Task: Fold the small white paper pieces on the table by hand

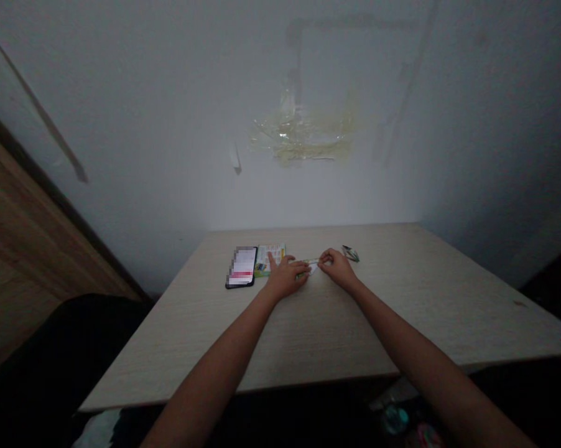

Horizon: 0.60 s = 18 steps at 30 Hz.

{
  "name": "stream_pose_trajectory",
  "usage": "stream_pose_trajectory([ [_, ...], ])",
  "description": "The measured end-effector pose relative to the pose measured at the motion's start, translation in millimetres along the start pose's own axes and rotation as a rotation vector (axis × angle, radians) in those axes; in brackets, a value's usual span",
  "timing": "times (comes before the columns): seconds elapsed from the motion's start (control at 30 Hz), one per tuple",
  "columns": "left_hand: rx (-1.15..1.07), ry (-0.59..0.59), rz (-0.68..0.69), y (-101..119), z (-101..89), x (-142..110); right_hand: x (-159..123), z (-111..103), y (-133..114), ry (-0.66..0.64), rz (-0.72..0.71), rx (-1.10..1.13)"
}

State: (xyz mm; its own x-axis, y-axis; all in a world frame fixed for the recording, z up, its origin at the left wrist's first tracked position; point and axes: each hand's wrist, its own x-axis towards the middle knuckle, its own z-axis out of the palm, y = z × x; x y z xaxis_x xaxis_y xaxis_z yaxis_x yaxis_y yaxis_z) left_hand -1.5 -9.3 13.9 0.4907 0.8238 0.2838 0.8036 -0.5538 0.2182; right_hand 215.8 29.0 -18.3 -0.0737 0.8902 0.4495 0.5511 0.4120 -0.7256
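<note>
Hands: left (286, 278), right (338, 269), one stick (307, 262)

Between your hands, your left hand (286, 278) and your right hand (337, 267), lies a thin yellow-and-white strip (311, 265). Beyond your left hand sit a black rectangular phone (241, 267) with a pink-and-white screen and a white, yellow and green printed card (270, 258). Past your right hand, a small packet (350, 253) looks dark green and white, though it's hard to tell. Under everything runs a pale cream wood-grain tabletop (336, 323).

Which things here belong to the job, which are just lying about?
In use:
- left hand and right hand, at either end of a slim stick
- printed card, touched by the left forefinger

Lying about:
- smartphone
- small packet
</note>
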Motion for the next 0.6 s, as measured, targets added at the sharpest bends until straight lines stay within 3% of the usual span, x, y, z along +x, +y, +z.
stream_pose_trajectory([
  [0.6, -0.021, -0.029, -0.009, -4.8, 1.6, 0.5, -2.9, 0.8, -6.7, -0.043, -0.004, -0.091],
])
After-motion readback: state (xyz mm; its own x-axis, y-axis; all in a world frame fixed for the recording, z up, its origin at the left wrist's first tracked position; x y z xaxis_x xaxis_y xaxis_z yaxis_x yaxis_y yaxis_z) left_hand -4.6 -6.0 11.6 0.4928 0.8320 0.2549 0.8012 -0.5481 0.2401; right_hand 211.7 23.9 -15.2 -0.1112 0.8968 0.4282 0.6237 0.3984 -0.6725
